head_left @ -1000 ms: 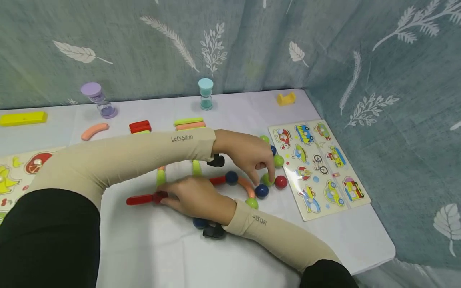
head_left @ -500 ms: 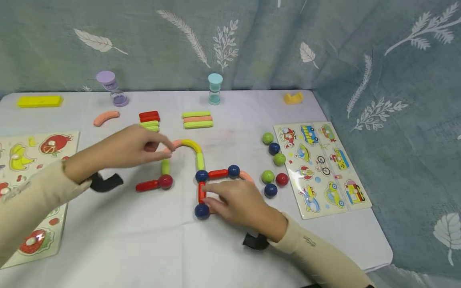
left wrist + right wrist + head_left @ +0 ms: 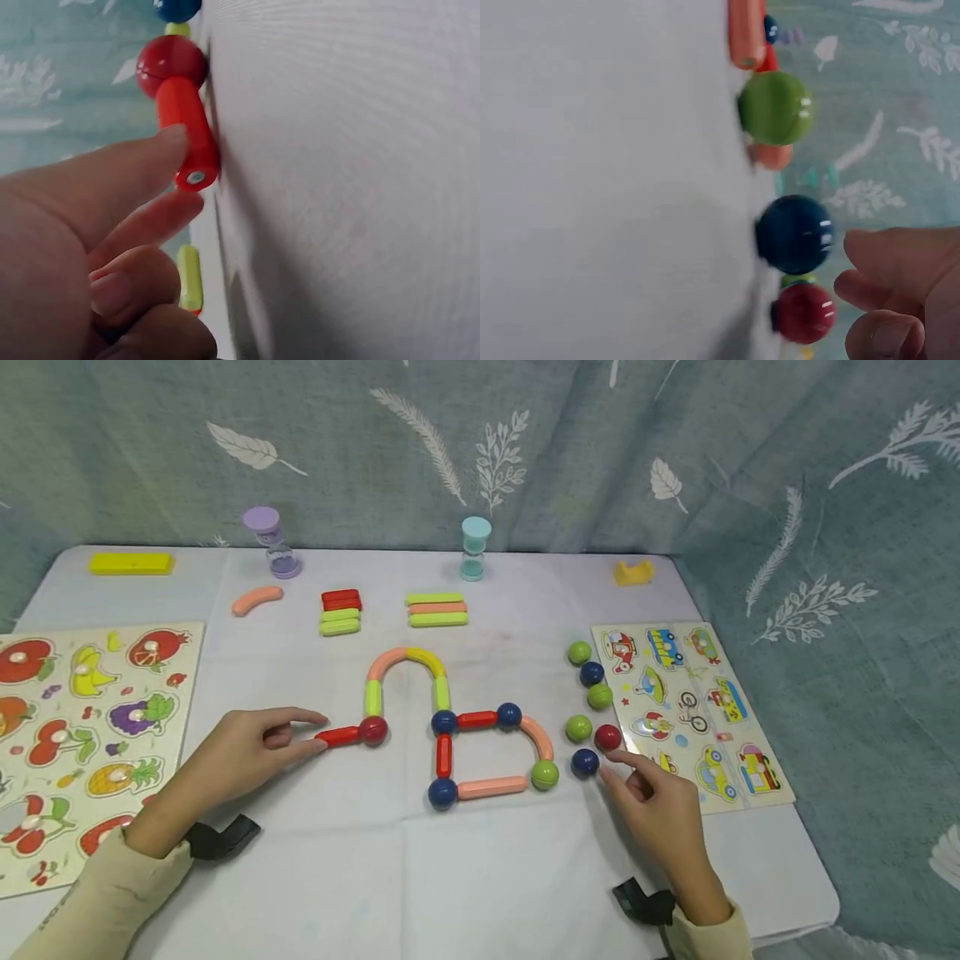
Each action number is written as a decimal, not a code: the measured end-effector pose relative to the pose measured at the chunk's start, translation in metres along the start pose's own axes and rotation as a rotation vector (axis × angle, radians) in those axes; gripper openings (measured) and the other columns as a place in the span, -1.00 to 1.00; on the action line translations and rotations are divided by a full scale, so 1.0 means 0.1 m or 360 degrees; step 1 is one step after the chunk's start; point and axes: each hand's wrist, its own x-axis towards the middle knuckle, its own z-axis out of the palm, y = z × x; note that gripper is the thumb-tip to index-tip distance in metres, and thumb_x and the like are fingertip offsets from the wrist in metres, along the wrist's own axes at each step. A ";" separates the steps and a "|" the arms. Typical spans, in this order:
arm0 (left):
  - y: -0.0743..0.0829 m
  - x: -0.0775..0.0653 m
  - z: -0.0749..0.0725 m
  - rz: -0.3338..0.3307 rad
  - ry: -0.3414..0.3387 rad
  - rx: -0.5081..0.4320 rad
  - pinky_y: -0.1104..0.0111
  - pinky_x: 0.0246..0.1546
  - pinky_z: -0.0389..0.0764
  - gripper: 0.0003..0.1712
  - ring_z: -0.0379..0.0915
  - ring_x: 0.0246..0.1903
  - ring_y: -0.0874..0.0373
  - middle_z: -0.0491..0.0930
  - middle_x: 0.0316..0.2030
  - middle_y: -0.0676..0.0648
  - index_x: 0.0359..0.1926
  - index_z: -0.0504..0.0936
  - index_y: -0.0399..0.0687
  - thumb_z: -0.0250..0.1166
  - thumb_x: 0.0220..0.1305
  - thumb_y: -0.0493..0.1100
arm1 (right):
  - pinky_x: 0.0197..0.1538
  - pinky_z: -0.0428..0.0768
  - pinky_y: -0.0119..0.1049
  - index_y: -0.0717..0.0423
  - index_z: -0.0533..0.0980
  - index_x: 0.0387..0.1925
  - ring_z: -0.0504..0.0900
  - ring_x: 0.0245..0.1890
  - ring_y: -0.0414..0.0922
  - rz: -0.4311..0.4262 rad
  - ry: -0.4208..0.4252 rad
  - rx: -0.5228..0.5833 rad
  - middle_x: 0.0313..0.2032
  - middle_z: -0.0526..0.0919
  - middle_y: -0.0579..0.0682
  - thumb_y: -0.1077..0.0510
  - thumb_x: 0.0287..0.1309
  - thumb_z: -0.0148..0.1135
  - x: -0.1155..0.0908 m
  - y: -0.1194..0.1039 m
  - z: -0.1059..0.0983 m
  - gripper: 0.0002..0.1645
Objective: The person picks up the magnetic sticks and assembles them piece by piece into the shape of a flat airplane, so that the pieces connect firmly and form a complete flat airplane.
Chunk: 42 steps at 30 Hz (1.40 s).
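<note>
My left hand (image 3: 255, 747) is at the free end of a red stick (image 3: 339, 737), thumb tip at the stick and index finger above it, apart. In the left wrist view the thumb overlaps the stick (image 3: 187, 127); contact cannot be told. That stick joins a red ball (image 3: 372, 730), which adjoins a green stick (image 3: 373, 697). An arch (image 3: 407, 657) links it to a loop of sticks and balls. My right hand (image 3: 660, 810) hovers by a dark blue ball (image 3: 585, 763) and another red ball (image 3: 607, 737). A small gap separates its thumb from the blue ball (image 3: 795, 234).
Loose green balls (image 3: 579, 652) lie near the vehicle puzzle board (image 3: 693, 718). The fruit puzzle board (image 3: 97, 735) is at left. Spare sticks (image 3: 437, 608), a curved pink piece (image 3: 257, 600), a yellow bar (image 3: 131, 563), purple (image 3: 270, 542) and teal (image 3: 474, 547) sand timers stand behind.
My crossed arms have parted: the left hand has come from the right-side balls to the red stick, the right hand from the red ball to the loose balls. The head view has shifted.
</note>
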 end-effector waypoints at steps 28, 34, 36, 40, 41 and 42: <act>0.02 -0.08 0.13 -0.0077 0.0116 -0.0246 0.33 -0.52 0.24 -0.72 0.13 -0.66 0.22 0.19 -0.74 0.06 -0.20 0.59 0.43 0.35 0.04 0.24 | -0.64 0.19 -0.39 -0.12 0.58 -0.14 0.22 -0.73 -0.27 -0.0346 -0.0169 -0.0004 -0.75 0.23 -0.25 -0.19 0.00 0.35 0.28 -0.36 0.20 -0.59; 0.03 -0.09 0.12 -0.0060 0.0135 -0.0276 0.35 -0.55 0.24 -0.72 0.13 -0.67 0.22 0.18 -0.74 0.07 -0.19 0.59 0.37 0.35 0.06 0.20 | -0.64 0.20 -0.37 -0.19 0.56 -0.09 0.25 -0.72 -0.29 -0.0638 -0.0538 0.0196 -0.73 0.26 -0.27 -0.25 0.03 0.28 0.62 -0.97 0.42 -0.57; 0.03 -0.09 0.13 -0.0048 0.0143 -0.0281 0.35 -0.56 0.23 -0.72 0.12 -0.68 0.23 0.18 -0.75 0.08 -0.18 0.60 0.35 0.35 0.07 0.20 | -0.64 0.21 -0.37 -0.19 0.56 -0.08 0.26 -0.72 -0.29 -0.0739 -0.0678 0.0221 -0.74 0.27 -0.25 -0.24 0.04 0.29 0.75 -1.18 0.53 -0.57; 0.01 -0.10 0.14 -0.0035 0.0131 -0.0283 0.37 -0.58 0.24 -0.71 0.12 -0.68 0.25 0.18 -0.75 0.10 -0.18 0.59 0.35 0.34 0.07 0.21 | -0.64 0.21 -0.37 -0.15 0.57 -0.09 0.27 -0.75 -0.28 -0.0886 -0.0910 0.0258 -0.76 0.27 -0.22 -0.18 0.02 0.33 1.00 -1.53 0.78 -0.59; 0.00 -0.10 0.14 -0.0032 0.0121 -0.0279 0.37 -0.58 0.24 -0.70 0.12 -0.68 0.25 0.18 -0.74 0.10 -0.18 0.59 0.33 0.34 0.07 0.21 | -0.64 0.20 -0.37 -0.14 0.57 -0.10 0.28 -0.75 -0.27 -0.0915 -0.0946 0.0270 -0.76 0.28 -0.21 -0.17 0.02 0.34 1.06 -1.60 0.85 -0.60; 0.00 -0.10 0.14 -0.0027 0.0111 -0.0274 0.37 -0.59 0.23 -0.71 0.12 -0.68 0.25 0.18 -0.74 0.11 -0.18 0.60 0.31 0.35 0.07 0.19 | -0.65 0.20 -0.37 -0.13 0.57 -0.11 0.28 -0.76 -0.27 -0.0937 -0.0984 0.0282 -0.77 0.28 -0.20 -0.17 0.02 0.34 1.10 -1.67 0.92 -0.59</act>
